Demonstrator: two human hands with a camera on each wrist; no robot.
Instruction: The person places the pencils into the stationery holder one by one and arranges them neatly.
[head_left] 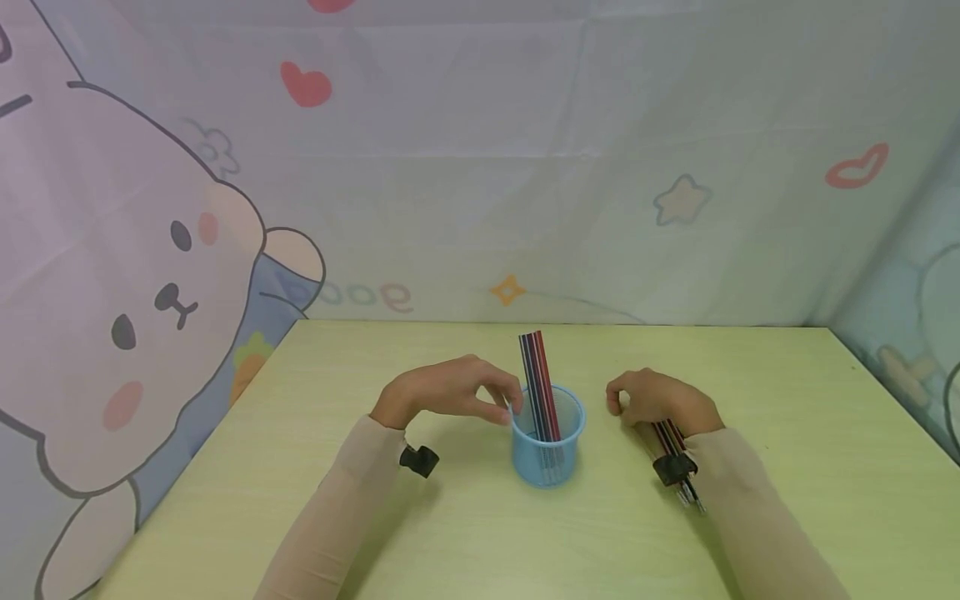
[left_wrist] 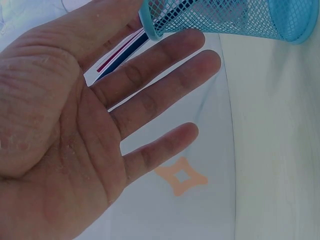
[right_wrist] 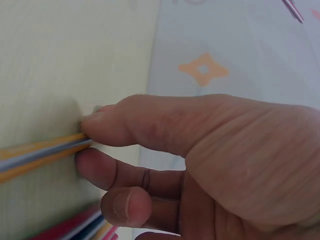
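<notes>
A light-blue mesh pencil cup (head_left: 527, 463) stands upright on the table with several dark and red pencils (head_left: 537, 371) leaning in it. At its left rim my left hand (head_left: 463, 388) pinches the edge between thumb and index finger; the other fingers (left_wrist: 165, 92) stretch out beside the mesh. To the right of the cup, my right hand (head_left: 654, 395) is low over the table. Its thumb and fingertips pinch the end of a yellow pencil (right_wrist: 42, 154) with a grey stripe. Several more pencils (head_left: 687, 492) lie under the right wrist, partly hidden by it.
The pale wooden table (head_left: 450, 533) ends at a printed cloth backdrop (head_left: 465, 208) with a cartoon bear on the left. Black wrist straps (head_left: 420, 460) sit on both sleeves. A dark cable (head_left: 951, 408) shows at the right edge.
</notes>
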